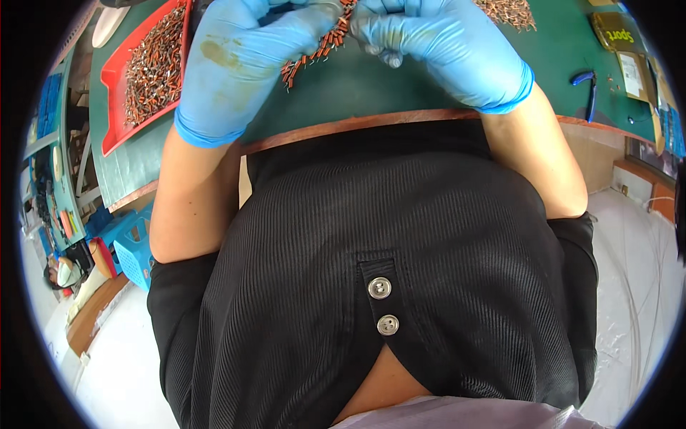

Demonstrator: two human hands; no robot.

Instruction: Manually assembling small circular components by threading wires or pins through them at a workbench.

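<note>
We are in a small workshop. We see a green work table (357, 86), a red tray (114, 79) full of tiny orange parts (153, 64), blue-handled pliers (590, 89), and blue gloves for the work.

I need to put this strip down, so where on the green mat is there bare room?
Bare mat lies along the near wooden edge, below the strip of orange parts between left hand and right hand. More lies between right hand and blue-handled tool. The red tray is crowded.
</note>
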